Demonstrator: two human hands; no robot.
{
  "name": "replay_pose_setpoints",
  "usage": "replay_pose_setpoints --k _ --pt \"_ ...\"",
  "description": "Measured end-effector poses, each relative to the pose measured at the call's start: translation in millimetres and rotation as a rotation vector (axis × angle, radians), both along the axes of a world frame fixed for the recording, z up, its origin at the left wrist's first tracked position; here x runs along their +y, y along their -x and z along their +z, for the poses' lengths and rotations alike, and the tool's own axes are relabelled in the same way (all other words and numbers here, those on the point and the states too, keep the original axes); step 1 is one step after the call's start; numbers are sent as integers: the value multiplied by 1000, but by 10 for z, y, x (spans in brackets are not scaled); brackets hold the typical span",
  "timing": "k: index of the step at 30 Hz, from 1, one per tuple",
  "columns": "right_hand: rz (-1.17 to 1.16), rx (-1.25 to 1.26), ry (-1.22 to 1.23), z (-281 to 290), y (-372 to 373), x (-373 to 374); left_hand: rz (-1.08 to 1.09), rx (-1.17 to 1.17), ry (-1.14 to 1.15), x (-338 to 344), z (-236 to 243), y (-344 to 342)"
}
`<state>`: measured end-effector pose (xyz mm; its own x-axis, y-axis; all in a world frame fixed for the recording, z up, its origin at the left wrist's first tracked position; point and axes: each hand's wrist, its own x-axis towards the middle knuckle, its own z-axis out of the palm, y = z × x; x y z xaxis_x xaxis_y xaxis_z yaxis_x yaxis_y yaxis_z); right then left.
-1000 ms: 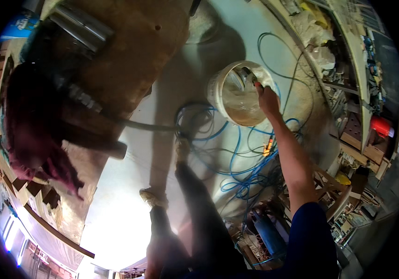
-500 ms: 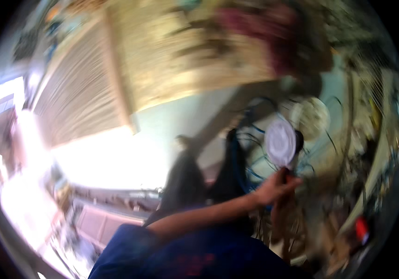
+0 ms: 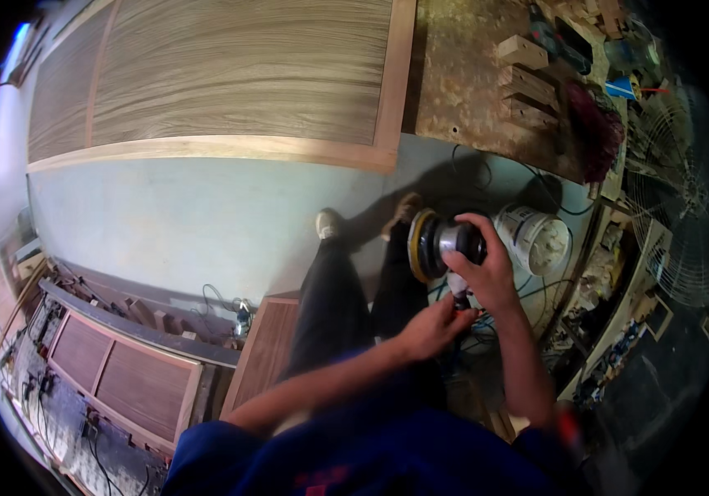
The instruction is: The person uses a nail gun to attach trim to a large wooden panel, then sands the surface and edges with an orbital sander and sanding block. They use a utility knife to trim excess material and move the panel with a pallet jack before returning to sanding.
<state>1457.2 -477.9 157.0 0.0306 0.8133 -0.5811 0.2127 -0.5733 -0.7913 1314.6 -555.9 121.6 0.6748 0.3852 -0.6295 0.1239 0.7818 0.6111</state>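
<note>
Right hand (image 3: 491, 273) grips the sander (image 3: 430, 244) right of centre, left hand (image 3: 433, 329) pinches its tail (image 3: 457, 283), probably setup, so next move needs steadiness.

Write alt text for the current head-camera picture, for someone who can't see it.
A person's right hand grips a round power tool with a disc-shaped pad, while the left hand holds its lower end. A white bucket is to the tool's right, and a large framed wood-grain panel spans the upper left.
</note>
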Motion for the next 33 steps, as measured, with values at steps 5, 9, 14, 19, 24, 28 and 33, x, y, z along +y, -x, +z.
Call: replay_pose_setpoints --k 5,9,14,19,24,28,33 --pt "316 -871 -555 -496 396 602 -197 406 -778 940 -278 1104" --pt "518 -906 -573 -853 675 1075 79 1182 -1437 2237 -1046 2014" --pt "599 -941 -477 -830 695 1075 -4 1421 -1495 2689 -1454 2347" --pt "590 -958 -482 -859 800 1222 -51 1416 -1443 2728 -1440 2319" --pt "598 -927 -449 -838 784 1094 -36 1412 -1447 2712 -1407 2293" --pt "601 -884 -497 -872 863 979 -46 1408 -1467 2751 -1415 2287" --pt "667 -715 -575 -628 965 610 -33 1397 -1465 2762 -1395 2305"
